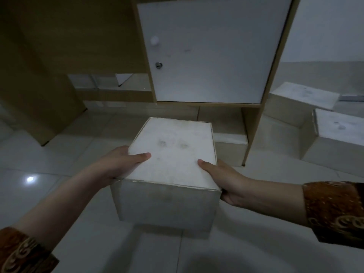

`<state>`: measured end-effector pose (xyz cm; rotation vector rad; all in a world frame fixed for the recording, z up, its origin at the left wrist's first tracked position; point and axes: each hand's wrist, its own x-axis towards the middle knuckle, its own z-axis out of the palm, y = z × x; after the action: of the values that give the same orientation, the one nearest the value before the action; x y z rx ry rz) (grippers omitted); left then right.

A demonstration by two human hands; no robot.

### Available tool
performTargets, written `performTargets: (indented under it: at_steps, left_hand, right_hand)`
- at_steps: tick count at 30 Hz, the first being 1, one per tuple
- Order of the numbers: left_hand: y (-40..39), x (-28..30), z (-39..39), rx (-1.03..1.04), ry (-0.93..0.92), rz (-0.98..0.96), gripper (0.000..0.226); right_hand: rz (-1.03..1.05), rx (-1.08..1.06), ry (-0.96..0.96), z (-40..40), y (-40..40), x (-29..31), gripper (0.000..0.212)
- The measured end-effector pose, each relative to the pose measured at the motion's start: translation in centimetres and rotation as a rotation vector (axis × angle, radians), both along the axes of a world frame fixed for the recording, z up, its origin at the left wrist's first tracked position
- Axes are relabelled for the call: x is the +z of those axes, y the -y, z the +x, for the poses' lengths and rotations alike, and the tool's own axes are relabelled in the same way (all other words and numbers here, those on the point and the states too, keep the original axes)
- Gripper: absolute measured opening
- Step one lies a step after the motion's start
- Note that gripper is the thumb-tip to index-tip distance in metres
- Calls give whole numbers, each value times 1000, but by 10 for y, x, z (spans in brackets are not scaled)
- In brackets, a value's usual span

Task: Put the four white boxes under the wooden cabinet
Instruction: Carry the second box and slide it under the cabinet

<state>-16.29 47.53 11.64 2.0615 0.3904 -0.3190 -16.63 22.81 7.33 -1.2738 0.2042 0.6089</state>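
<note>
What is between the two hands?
The head view shows one white box between them. The left hand grips its left side and the right hand its right side, thumbs on top.

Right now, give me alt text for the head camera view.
Both hands, left hand and right hand, hold a white box before a wooden cabinet. Two more boxes sit on the floor at right.

Held up one white box [171,152] in front of the wooden cabinet [208,50], lid shut, top a bit smudged. Sat half tucked under the cabinet: a second box [230,143]. Lay off to the right on the floor, close together: two more boxes [303,99] [340,133].
</note>
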Motion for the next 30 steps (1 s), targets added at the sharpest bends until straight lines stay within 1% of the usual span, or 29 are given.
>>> performTargets:
  at_steps: [2, 4, 7, 9, 12, 14, 15, 17, 20, 25, 27, 30]
  left_hand:
    - [-18, -9, 3, 46, -5, -35, 28]
    - [-34, -19, 11, 93, 4, -75, 29]
    - [-50, -39, 29, 144, 58, -104, 31]
    - [-55, -55, 43, 137, 101, -112, 35]
    - [-62, -77, 65, 113, 150, -93, 36]
    - [-67, -90, 80, 52, 162, -111, 33]
    - [-70, -96, 86, 26, 155, -129, 35]
    - [-73, -108, 100, -7, 129, -160, 41]
    - [-73, -130, 116, -47, 124, -179, 42]
    - [-75, -168, 140, 10, 107, -211, 48]
    - [-74, -181, 148, 44, 130, -167, 49]
    - [-68, -193, 150, 100, 245, 37, 51]
  right_hand:
    - [-23, 33, -3, 15, -19, -5, 10]
    - [-31, 63, -7, 29, -36, -11, 9]
    - [-55, 77, 20, 51, -56, -28, 8]
    - [-72, 56, 45, 64, -64, -42, 11]
    - [-92, 13, 67, 81, -75, -60, 32]
    - [-117, -6, 90, 90, -80, -70, 39]
    - [-129, -21, 104, 95, -81, -75, 41]
    - [-156, -51, 125, 106, -81, -86, 43]
    - [-231, -61, 156, 121, -77, -99, 44]
    - [-374, -93, 222, 139, -80, -120, 43]
    - [-416, -118, 253, 141, -84, -131, 46]
    - [-594, -160, 360, 137, -89, -143, 52]
